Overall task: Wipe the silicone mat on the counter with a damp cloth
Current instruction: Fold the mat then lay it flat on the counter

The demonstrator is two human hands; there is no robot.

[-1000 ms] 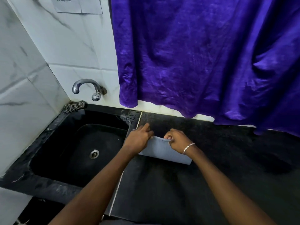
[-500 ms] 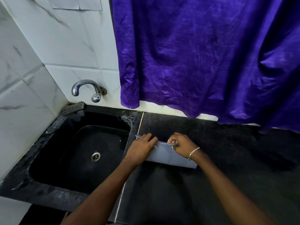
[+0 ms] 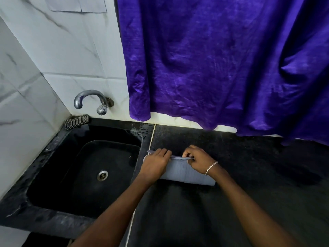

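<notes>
A pale grey-blue silicone mat (image 3: 185,172) lies folded on the black counter (image 3: 249,175), just right of the sink. My left hand (image 3: 155,164) rests on its left part, fingers over the far folded edge. My right hand (image 3: 198,160), with a chain bracelet at the wrist, pinches the same far edge a little to the right. The mat's left end is hidden under my left hand. A small checkered cloth (image 3: 76,121) lies bunched at the sink's back left corner, away from both hands.
A black sink (image 3: 85,172) with a metal drain sits left of the counter, and a chrome tap (image 3: 92,101) juts from the tiled wall above it. A purple curtain (image 3: 222,65) hangs over the counter's back edge. Water drops speckle the counter behind the sink.
Both hands and the mat have shifted slightly away from me, and the fingers have closed tighter along the far edge of the fold.
</notes>
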